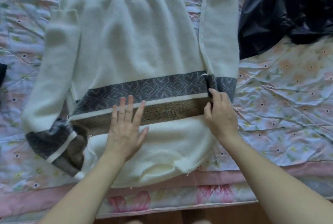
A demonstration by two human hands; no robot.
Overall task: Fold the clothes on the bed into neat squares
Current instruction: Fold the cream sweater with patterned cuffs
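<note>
head view: our left hand [126,126] lies flat on the sweater [133,47], spread on the bed [281,115], pinning it while our right hand [220,112] pinches the sleeve seam to fold it inward.

Your sweater [133,47] lies spread on the bed [281,115], neck toward you. A crumpled garment [288,7] lies behind it, to its right.
</note>
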